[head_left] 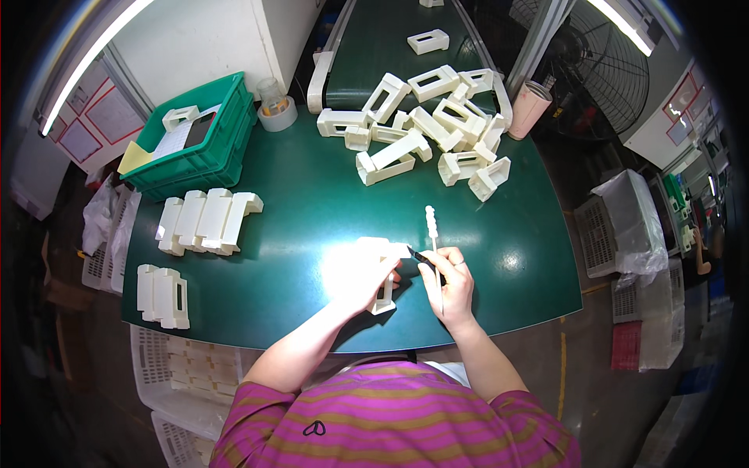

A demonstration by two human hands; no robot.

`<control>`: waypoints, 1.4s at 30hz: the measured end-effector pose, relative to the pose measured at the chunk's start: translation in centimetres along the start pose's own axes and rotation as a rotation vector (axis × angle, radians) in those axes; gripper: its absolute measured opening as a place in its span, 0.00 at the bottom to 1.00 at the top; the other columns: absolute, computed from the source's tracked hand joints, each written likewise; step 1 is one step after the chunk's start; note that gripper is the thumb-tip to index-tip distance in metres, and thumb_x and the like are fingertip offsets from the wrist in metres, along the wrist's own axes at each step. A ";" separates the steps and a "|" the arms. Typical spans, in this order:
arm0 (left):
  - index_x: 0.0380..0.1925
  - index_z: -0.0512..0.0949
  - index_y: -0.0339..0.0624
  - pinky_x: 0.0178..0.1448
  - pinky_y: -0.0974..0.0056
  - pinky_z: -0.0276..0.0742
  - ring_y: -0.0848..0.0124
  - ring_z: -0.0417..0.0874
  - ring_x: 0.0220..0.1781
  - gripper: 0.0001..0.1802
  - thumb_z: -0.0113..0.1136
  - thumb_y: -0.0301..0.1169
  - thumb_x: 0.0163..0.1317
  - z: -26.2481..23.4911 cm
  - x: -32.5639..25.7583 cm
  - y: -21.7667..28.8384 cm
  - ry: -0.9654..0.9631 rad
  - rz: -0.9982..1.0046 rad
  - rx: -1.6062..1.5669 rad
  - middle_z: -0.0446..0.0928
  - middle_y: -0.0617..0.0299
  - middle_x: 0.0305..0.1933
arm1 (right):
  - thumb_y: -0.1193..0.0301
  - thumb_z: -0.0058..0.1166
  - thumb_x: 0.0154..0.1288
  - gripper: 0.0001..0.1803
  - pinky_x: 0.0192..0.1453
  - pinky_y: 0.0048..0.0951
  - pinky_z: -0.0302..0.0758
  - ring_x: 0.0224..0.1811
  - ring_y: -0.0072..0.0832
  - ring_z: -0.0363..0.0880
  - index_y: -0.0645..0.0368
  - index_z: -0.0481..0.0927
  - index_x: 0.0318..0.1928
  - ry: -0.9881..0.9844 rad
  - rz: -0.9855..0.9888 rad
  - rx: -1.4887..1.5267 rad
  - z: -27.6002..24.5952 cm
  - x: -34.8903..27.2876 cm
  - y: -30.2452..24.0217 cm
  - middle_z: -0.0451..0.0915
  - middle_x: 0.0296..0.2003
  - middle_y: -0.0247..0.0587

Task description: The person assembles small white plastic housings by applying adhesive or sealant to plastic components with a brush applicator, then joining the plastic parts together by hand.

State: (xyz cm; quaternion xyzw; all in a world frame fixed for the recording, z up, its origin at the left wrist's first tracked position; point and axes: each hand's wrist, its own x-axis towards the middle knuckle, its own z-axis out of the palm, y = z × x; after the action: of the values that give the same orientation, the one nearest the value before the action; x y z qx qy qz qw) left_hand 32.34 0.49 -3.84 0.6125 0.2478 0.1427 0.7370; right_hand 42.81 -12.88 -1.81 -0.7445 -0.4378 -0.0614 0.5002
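My left hand (368,287) is closed around a white plastic frame (382,303) above the near middle of the green table. Part of this frame is hidden by the fingers and by bright glare. In my right hand (451,285) is a slim dark knife (419,256), pinched with its tip at the frame's upper right corner. A thin white rod with a knobbly end (431,222) runs past the fingers of that hand; whether it is gripped too is hard to tell.
Many similar frames lie piled (460,117) at the far side, by a conveyor belt (382,47). Others stand in rows (209,222) at left, near a green crate (179,175). A tape roll (278,117) and a pink cylinder (530,109) flank the belt.
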 end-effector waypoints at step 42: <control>0.28 0.73 0.37 0.21 0.55 0.66 0.56 0.71 0.18 0.12 0.57 0.35 0.48 -0.9 0.9 -2.6 0.681 0.719 0.832 0.71 0.52 0.19 | 0.66 0.37 0.69 0.17 0.29 0.18 0.65 0.24 0.19 0.69 0.63 0.74 0.29 0.030 0.131 0.748 -0.8 -1.1 -2.5 0.80 0.31 0.45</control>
State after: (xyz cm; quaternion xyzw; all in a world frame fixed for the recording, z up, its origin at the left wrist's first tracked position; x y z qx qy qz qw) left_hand 32.36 1.13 -6.66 0.8120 0.2819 0.4592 0.2244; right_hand 40.64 -13.92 -0.25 -0.5359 -0.3743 0.1238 0.7466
